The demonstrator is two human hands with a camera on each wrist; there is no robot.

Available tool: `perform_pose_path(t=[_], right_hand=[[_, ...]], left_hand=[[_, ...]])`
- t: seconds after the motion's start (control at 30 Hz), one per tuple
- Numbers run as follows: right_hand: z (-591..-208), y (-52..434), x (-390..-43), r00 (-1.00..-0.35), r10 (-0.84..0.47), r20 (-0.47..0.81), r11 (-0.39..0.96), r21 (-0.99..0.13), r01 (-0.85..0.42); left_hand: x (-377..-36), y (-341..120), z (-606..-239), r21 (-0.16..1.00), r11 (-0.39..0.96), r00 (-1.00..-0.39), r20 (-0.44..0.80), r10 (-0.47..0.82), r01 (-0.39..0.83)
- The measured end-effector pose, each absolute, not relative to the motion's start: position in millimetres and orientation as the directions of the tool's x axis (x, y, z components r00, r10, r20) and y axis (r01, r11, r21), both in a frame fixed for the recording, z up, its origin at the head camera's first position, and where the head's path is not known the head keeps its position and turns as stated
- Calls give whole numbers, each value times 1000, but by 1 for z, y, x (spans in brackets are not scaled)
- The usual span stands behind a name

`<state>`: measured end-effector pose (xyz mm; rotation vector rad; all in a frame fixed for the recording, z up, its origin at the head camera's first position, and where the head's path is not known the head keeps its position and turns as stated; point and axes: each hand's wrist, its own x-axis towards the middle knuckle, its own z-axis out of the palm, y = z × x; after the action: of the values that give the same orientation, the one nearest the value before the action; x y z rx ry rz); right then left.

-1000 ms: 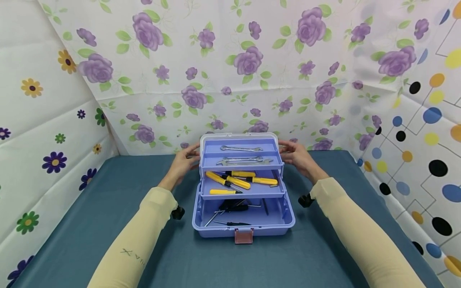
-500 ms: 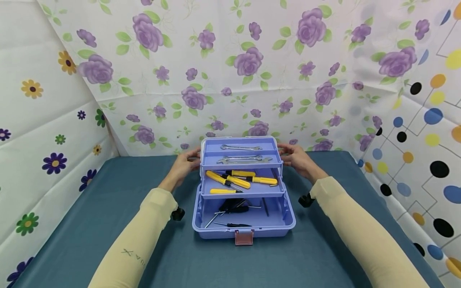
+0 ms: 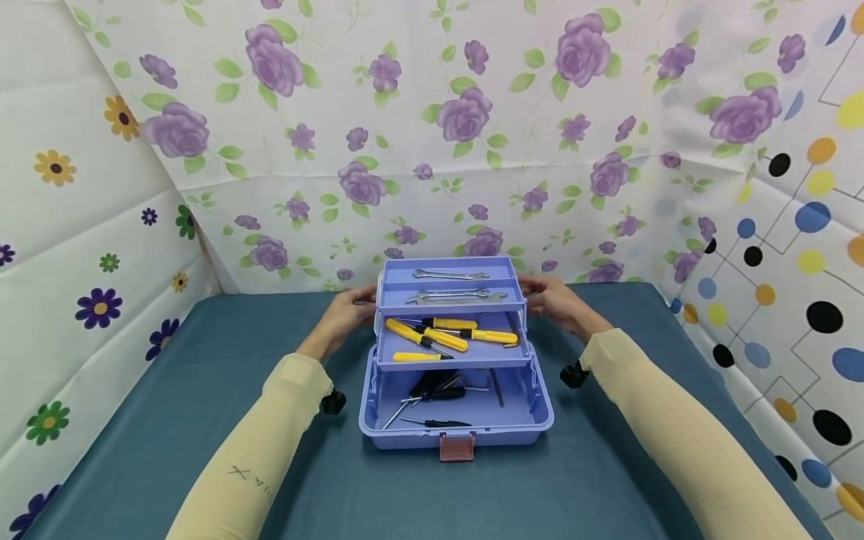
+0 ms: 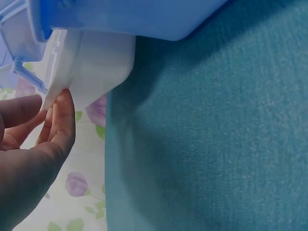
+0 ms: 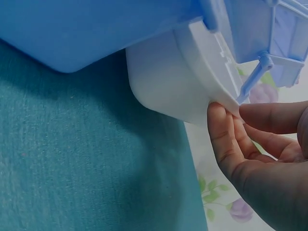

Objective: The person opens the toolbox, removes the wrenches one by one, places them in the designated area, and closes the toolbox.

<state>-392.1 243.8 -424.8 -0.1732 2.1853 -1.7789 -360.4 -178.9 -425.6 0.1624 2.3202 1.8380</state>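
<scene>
Left hand [image 3: 344, 313]: at the left end of the toolbox lid [image 4: 91, 72], fingertips [image 4: 60, 113] pinching the white lid's lower edge, thumb on the near side.
Room on the left: bare teal worktop [image 3: 202, 375] runs from the box out to the flowered wall [image 3: 88, 247], wide and free.
Toolbox [image 3: 457, 420]: lilac, folded open at mid-worktop, trays stepped back and up, red latch [image 3: 457, 445] hanging at the front.
Top tray [image 3: 451, 267]: one silver spanner [image 3: 451, 275].
Second tray [image 3: 454, 306]: more spanners [image 3: 456, 298] lying lengthwise.
Third tray [image 3: 452, 361]: yellow-handled screwdrivers [image 3: 427, 338], side by side.
Bottom tub: black-handled tools [image 3: 437, 388], loosely heaped.
Right hand [image 3: 556, 301]: mirror picture, fingers [image 5: 226, 139] curled under the lid's rim at the right end, thumb over it, gripping.
Room on the right: a strip of worktop, then the dotted wall [image 3: 796, 285] close by.
Back edge: the lid hangs just off the rear wall.
</scene>
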Motion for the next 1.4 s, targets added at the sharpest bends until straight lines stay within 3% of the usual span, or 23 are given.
perform_pose_path(t=[0.47, 1.4], right_hand=[[-436, 244, -393, -925, -310, -220, 230, -961, 152], [-438, 245, -390, -920, -311, -237, 269, -951, 154]], left_hand=[[-359, -179, -437, 955, 291, -978, -110, 179, -54], [-354, -183, -438, 957, 275, -965, -158, 211, -97]])
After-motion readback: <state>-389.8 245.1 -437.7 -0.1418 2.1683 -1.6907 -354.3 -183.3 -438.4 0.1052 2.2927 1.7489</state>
